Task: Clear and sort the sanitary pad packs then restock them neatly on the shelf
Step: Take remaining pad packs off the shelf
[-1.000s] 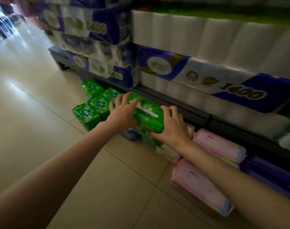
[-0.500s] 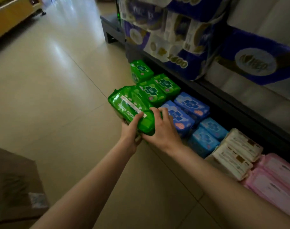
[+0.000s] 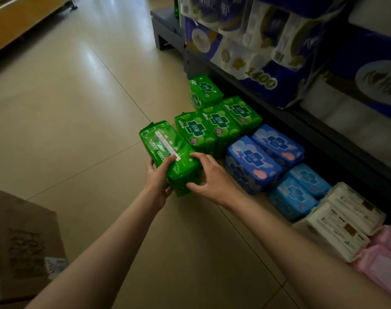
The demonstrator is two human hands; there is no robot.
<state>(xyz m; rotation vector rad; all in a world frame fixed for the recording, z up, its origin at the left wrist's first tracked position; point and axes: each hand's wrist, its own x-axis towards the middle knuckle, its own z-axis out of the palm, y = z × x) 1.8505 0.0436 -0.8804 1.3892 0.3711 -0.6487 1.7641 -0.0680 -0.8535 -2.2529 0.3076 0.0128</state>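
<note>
Beside a cardboard box on the floor, the left hand and right hand grip a green pad pack, fingers curled round its near end — carried left in the past second, away from under the shelf. It now hangs low just beside the green row, ahead of blue packs, white packs and pink packs — sorting, apparently, is well along.

I held one pack between my left hand and right hand, left of the floor packs lined before the shelf. A carton lay at my left.
</note>
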